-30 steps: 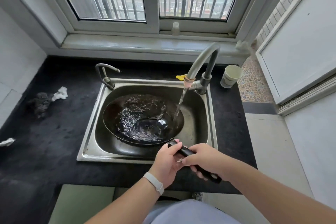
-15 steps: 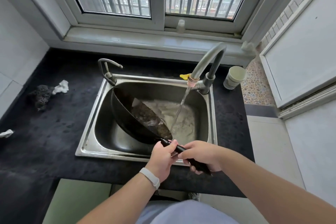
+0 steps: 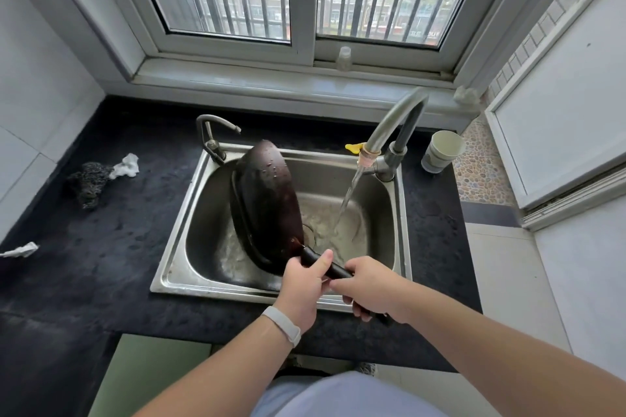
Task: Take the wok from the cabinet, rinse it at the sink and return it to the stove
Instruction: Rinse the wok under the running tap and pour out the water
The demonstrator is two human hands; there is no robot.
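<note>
The black wok (image 3: 266,200) stands almost on edge inside the steel sink (image 3: 169,264), its wet inside facing right and drops on its surface. Both hands grip its long black handle (image 3: 330,268): my left hand (image 3: 301,288), with a white wristband, nearer the pan, my right hand (image 3: 369,291) at the handle's end. Water runs from the tall grey faucet (image 3: 393,122) into the basin to the right of the wok, near the drain (image 3: 310,234).
A small second tap (image 3: 211,135) stands at the sink's back left. A paper cup (image 3: 442,151) sits on the black counter at the right. A dark scrubber (image 3: 88,181) and crumpled tissue (image 3: 127,166) lie on the left. A small bottle (image 3: 343,57) stands on the window ledge.
The wok went from lying flat and full of water to tipped up on its edge. The water poured out into the sink. Both hands kept hold of the handle.
</note>
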